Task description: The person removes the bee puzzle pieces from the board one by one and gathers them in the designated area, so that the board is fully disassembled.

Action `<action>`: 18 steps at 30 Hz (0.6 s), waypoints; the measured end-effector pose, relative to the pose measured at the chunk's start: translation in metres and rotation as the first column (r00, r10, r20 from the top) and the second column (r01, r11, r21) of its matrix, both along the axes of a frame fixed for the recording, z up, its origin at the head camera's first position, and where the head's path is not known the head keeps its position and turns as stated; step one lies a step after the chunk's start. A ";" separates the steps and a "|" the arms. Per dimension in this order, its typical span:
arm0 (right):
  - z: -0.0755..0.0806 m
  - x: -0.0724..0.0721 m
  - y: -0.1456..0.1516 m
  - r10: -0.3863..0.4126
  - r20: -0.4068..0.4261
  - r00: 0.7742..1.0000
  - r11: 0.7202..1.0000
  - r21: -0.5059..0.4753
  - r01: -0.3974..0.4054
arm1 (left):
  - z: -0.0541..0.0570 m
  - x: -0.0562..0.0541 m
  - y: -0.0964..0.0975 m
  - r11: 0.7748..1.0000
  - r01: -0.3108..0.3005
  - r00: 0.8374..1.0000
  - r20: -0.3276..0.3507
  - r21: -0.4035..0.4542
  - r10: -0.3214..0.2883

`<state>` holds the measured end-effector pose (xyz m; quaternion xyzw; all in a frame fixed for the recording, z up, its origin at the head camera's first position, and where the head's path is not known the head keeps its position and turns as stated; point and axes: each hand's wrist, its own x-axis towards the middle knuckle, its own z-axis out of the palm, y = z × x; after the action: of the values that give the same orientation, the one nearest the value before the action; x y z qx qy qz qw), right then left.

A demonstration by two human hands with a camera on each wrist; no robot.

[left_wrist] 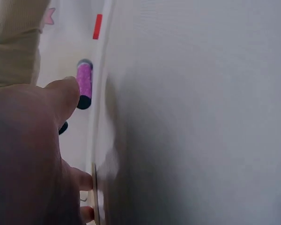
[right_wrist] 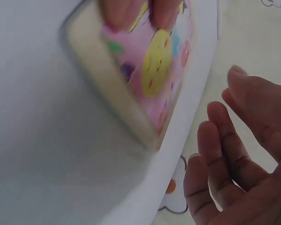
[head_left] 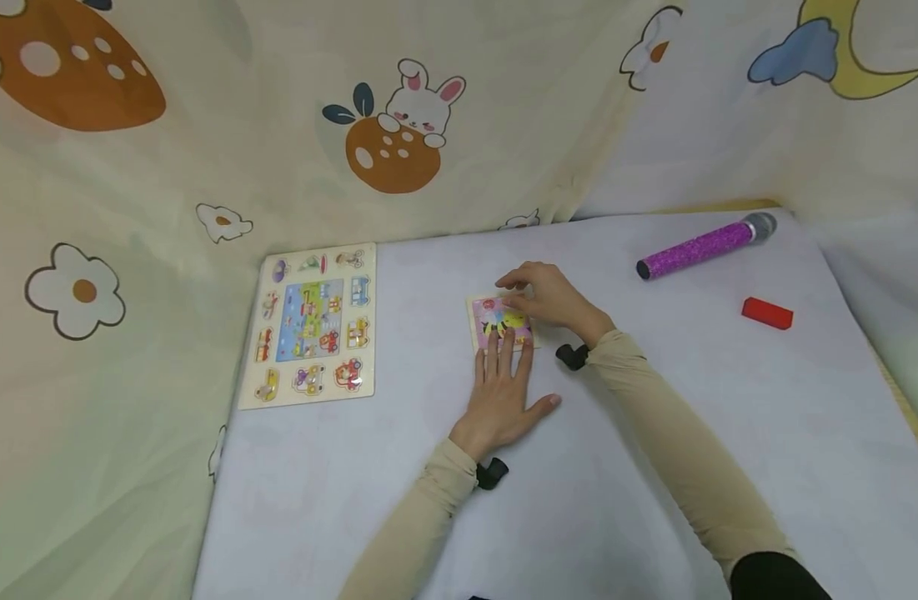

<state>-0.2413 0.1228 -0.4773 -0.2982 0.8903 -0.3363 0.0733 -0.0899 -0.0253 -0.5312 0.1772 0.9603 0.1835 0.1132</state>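
A small square picture puzzle (head_left: pixel 491 313) with a pink picture, a yellow figure and a pale wooden border lies on the white table. My left hand (head_left: pixel 498 408) rests on its near edge, fingers straight and spread, thumb out to the right. Over the far right corner of the puzzle is my right hand (head_left: pixel 552 300), fingers slightly bent. In the right wrist view, the right hand (right_wrist: pixel 239 164) shows thumb and fingers apart with nothing between them, beside the puzzle (right_wrist: pixel 157 65). Two left fingertips overlap the picture there.
To the left lies a larger wooden board (head_left: pixel 364 350) with several vehicle pieces around a central picture. A purple glittery microphone (head_left: pixel 699 250) lies at the back right, with a red block (head_left: pixel 767 313) in front of it. A patterned curtain (head_left: pixel 278 125) hangs behind the table.
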 end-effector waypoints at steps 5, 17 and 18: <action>-0.006 -0.007 -0.023 0.006 0.067 0.998 0.999 0.050 -0.009 | -0.002 0.002 -0.010 0.999 0.032 0.999 -0.009 -0.008 -0.032; -0.010 -0.012 -0.040 -0.037 0.154 0.987 0.989 0.149 0.014 | -0.002 -0.003 -0.019 0.998 0.060 0.998 0.006 -0.004 -0.060; -0.010 -0.012 -0.040 -0.041 0.156 0.987 0.988 0.153 0.017 | -0.002 -0.003 -0.019 0.998 0.061 0.998 0.005 -0.005 -0.061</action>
<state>-0.2534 0.0823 -0.4868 -0.2512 0.9087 -0.2917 0.1612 -0.0932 -0.0440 -0.5331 0.2054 0.9547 0.1778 0.1217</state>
